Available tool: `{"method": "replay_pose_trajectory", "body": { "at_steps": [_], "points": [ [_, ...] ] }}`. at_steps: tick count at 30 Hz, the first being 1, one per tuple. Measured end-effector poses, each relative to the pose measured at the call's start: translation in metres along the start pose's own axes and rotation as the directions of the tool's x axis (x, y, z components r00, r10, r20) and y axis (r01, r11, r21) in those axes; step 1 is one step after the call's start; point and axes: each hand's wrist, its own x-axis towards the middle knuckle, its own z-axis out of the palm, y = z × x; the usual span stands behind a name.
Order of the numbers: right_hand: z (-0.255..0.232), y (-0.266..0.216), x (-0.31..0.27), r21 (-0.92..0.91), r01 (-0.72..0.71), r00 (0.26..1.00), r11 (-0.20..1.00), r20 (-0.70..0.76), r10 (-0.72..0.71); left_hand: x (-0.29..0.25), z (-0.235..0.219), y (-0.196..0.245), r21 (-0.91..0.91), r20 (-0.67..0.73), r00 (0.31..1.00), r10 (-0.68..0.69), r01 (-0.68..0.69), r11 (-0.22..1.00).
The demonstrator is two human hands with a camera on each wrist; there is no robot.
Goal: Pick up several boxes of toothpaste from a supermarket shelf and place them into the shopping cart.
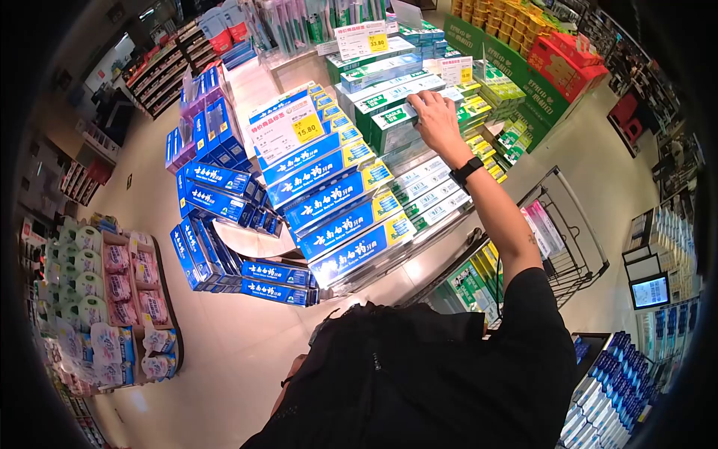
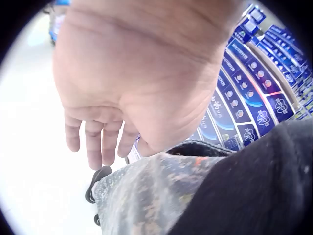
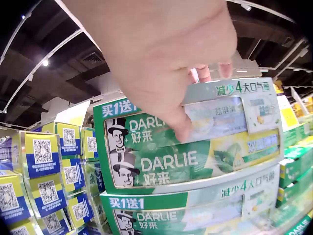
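At the top of a green-and-white stack, my right hand (image 1: 436,123) grips a Darlie toothpaste pack (image 3: 171,164). In the right wrist view the thumb (image 3: 182,128) presses its front face while the fingers reach over its top edge. The pack sits over a second Darlie pack (image 3: 161,215) of the same design. My left hand (image 2: 132,83) hangs low beside patterned trousers (image 2: 142,191), fingers loosely extended and holding nothing. Behind the left hand are rows of blue toothpaste boxes (image 2: 239,93). In the head view the left hand is hidden by the body.
Blue toothpaste boxes (image 1: 329,202) slope down left of the Darlie stack, under a price sign (image 1: 284,131). A wire shopping cart (image 1: 591,247) with boxes inside stands at the right. Another display (image 1: 120,299) of pink and green packages is at the far left.
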Motion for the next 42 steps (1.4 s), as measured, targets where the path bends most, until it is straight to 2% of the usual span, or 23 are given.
{"method": "replay_pose_trajectory", "body": {
  "at_steps": [3,5,7,10,11,13,15,16,17,19,20,22,24,25,27,29,31,35,37,38,39,41,42],
  "points": [
    [-0.018,0.013,-0.007,-0.066,0.058,0.993,0.996,0.106,-0.051,0.004,0.004,0.068,0.014,-0.015,0.999,0.032,-0.032,0.999],
    [-0.007,0.026,0.002,-0.094,0.099,0.993,0.991,0.073,-0.092,0.01,0.006,0.1,0.016,-0.028,0.998,0.06,-0.059,0.998],
    [-0.011,0.05,-0.038,-0.077,0.024,1.0,0.997,0.007,-0.024,0.008,-0.006,0.134,0.094,0.017,0.998,0.056,-0.058,0.994],
    [-0.081,0.045,-0.095,0.187,-0.096,0.984,0.978,-0.128,0.121,-0.029,-0.01,0.136,0.219,0.11,0.993,-0.034,0.009,0.976],
    [-0.093,0.059,-0.101,0.14,-0.117,0.974,0.983,-0.176,0.141,-0.028,-0.01,0.143,0.254,0.135,0.99,-0.043,0.007,0.967],
    [-0.142,0.051,-0.144,0.159,-0.24,0.959,0.958,-0.113,0.259,-0.024,-0.01,0.153,0.322,0.186,0.981,-0.064,0.001,0.947],
    [-0.183,0.059,-0.185,0.26,-0.429,0.903,0.865,0.122,0.412,-0.006,-0.007,0.17,0.364,0.216,0.975,-0.042,-0.041,0.93],
    [-0.182,0.07,-0.199,0.298,-0.412,0.902,0.861,-0.001,0.431,0.003,-0.011,0.179,0.384,0.233,0.972,-0.031,-0.063,0.921],
    [-0.181,0.074,-0.212,0.298,-0.412,0.902,0.861,-0.001,0.431,0.005,-0.009,0.181,0.378,0.231,0.973,-0.012,-0.078,0.923],
    [-0.19,0.084,-0.287,0.213,-0.661,0.749,0.72,0.256,0.611,0.011,-0.016,0.209,0.436,0.274,0.962,-0.001,-0.123,0.892],
    [-0.184,0.092,-0.323,0.19,-0.701,0.707,0.687,0.314,0.634,0.011,-0.01,0.218,0.442,0.284,0.959,0.012,-0.142,0.886],
    [-0.172,0.089,-0.379,0.155,-0.799,0.583,0.581,0.434,0.687,0.066,-0.029,0.18,0.462,0.305,0.952,0.018,-0.164,0.871],
    [-0.152,0.082,-0.426,0.156,-0.883,0.451,0.442,0.538,0.712,0.108,-0.044,0.153,0.696,0.421,0.85,0.316,-0.526,0.489],
    [-0.135,0.08,-0.452,0.163,-0.915,0.392,0.37,0.577,0.716,0.105,-0.039,0.168,0.698,0.425,0.85,0.312,-0.527,0.484],
    [-0.096,0.082,-0.489,0.183,-0.947,0.317,0.263,0.656,0.685,0.092,-0.022,0.218,0.66,0.244,0.97,0.017,-0.179,0.729],
    [-0.08,0.073,-0.491,0.14,-0.976,0.214,0.166,0.74,0.637,0.091,-0.02,0.22,0.643,0.244,0.969,0.019,-0.177,0.745],
    [-0.027,0.084,-0.523,0.333,-0.911,0.413,0.245,0.71,0.57,0.093,-0.017,0.219,0.6,0.242,0.97,0.029,-0.173,0.781],
    [0.005,0.076,-0.521,0.29,-0.901,0.433,0.323,0.651,0.624,0.076,-0.008,0.215,0.525,0.238,0.971,0.023,-0.148,0.838],
    [0.003,0.058,-0.522,0.049,-0.845,0.506,0.532,0.393,0.768,0.074,-0.011,0.214,0.514,0.232,0.972,0.019,-0.139,0.846],
    [-0.001,0.041,-0.528,0.003,-0.801,0.566,0.598,0.329,0.756,0.073,-0.013,0.214,0.509,0.23,0.973,0.017,-0.134,0.85],
    [-0.006,0.024,-0.536,0.005,-0.801,0.567,0.599,0.331,0.755,0.073,-0.015,0.213,0.503,0.227,0.974,0.015,-0.13,0.855],
    [-0.013,-0.001,-0.557,0.012,-0.877,0.481,0.481,0.016,0.877,0.071,-0.019,0.211,0.491,0.222,0.975,0.01,-0.121,0.863],
    [-0.013,-0.006,-0.572,0.009,-0.876,0.482,0.482,0.018,0.876,0.07,-0.017,0.208,0.484,0.223,0.975,0.007,-0.117,0.867]
  ]
}}
